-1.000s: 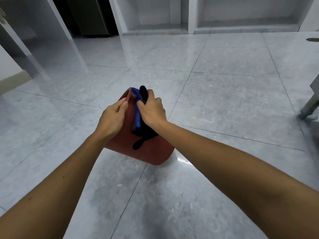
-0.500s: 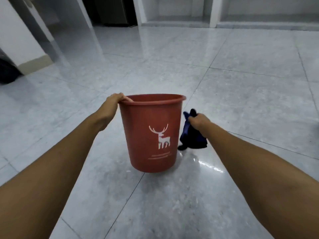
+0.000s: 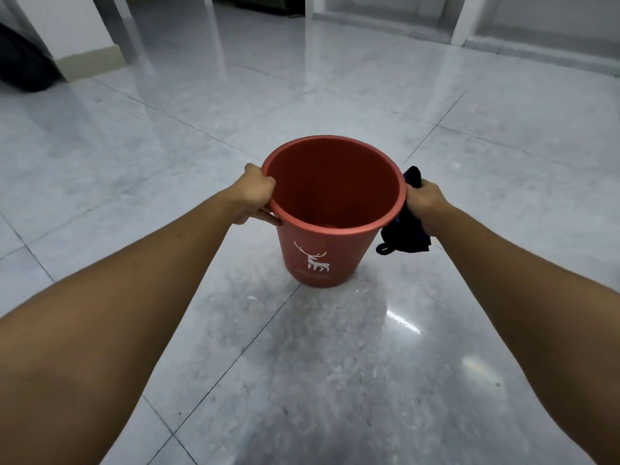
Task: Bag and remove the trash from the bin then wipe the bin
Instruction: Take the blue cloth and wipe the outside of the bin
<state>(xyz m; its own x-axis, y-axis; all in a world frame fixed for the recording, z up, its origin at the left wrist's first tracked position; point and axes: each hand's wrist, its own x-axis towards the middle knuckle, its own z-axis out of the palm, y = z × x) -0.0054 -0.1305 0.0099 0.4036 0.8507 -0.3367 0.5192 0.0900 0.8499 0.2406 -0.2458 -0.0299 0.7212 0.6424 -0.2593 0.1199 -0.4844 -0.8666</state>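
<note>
From the head camera, I see the red deer-print bin point(image 3: 322, 250) upright on the tiled floor point(image 3: 469, 330) at centre, empty and unlined, so bagging looks done. My left hand point(image 3: 256, 196) clamps its rim at nine o'clock; my right hand point(image 3: 424, 203), at three o'clock, is closed on the dark cleaning cloth point(image 3: 404, 236), so I judge wiping underway or nearly finished.

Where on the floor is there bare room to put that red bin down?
Nearly everywhere: bare floor lies between the arms, left of the left hand and beyond the bin. Only the bin's right side is tight, where the right hand bunches a dark cloth.
</note>
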